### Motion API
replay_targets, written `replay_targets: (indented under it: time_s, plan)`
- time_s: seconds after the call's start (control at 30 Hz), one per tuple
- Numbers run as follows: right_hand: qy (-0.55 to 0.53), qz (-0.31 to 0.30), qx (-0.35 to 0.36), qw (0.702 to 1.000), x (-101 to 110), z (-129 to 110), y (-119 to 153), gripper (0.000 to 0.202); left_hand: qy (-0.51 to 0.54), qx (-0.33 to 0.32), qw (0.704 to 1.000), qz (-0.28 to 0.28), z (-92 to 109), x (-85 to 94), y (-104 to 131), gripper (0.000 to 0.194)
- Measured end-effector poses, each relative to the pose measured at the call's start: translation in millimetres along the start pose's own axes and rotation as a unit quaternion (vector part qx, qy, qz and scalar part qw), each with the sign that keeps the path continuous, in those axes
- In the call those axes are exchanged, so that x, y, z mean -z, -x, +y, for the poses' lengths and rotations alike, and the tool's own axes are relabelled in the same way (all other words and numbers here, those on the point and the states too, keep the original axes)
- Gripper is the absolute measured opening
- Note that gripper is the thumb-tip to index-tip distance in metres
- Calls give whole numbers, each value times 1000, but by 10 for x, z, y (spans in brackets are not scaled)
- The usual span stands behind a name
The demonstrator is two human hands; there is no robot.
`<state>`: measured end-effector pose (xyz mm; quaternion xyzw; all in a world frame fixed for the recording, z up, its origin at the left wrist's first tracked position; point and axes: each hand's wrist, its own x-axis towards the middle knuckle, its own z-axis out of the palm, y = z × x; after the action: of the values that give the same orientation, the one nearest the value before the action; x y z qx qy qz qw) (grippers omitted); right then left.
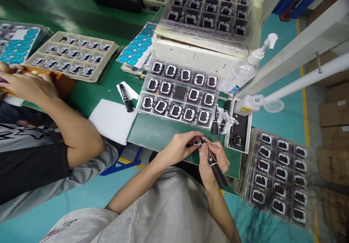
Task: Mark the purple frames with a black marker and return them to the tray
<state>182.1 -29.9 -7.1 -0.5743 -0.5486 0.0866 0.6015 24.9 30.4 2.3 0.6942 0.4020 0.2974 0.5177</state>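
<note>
My left hand is closed around a small purple-and-white rounded frame part, mostly hidden by fingers, just above the table's front edge. In my right hand is a black marker pen, its tip end against the part and its thick end slanting down toward my lap. Beyond my hands lies a clear plastic tray of similar black parts with white rims. One pocket in its middle row holds no such part.
Another marker lies near a white foam sheet. A pump bottle and small box stand right. More trays sit at lower right and on a white box. A co-worker's arm is at left.
</note>
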Motion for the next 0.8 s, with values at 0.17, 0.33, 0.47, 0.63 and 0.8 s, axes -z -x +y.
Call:
replay_targets:
  time_s: [0.17, 0.33, 0.47, 0.63, 0.8]
  plan:
    - [20, 0, 6, 1000, 1, 4, 2, 7, 3, -3, 1000, 8, 5, -15, 7, 32]
    - [17, -7, 12, 1000, 4, 17, 13, 7, 4, -13, 1000, 7, -20, -24, 8, 31]
    - [14, -9, 0, 1000, 10, 23, 34, 8, -12, -21, 1000, 8, -48, -24, 9, 33]
    - [17, -9, -6, 1000, 21, 38, 64, 10, -19, -25, 1000, 4, -56, -26, 14, 32]
    - [14, -14, -15, 1000, 21, 52, 78, 8, 0, -21, 1000, 5, -39, -28, 8, 32]
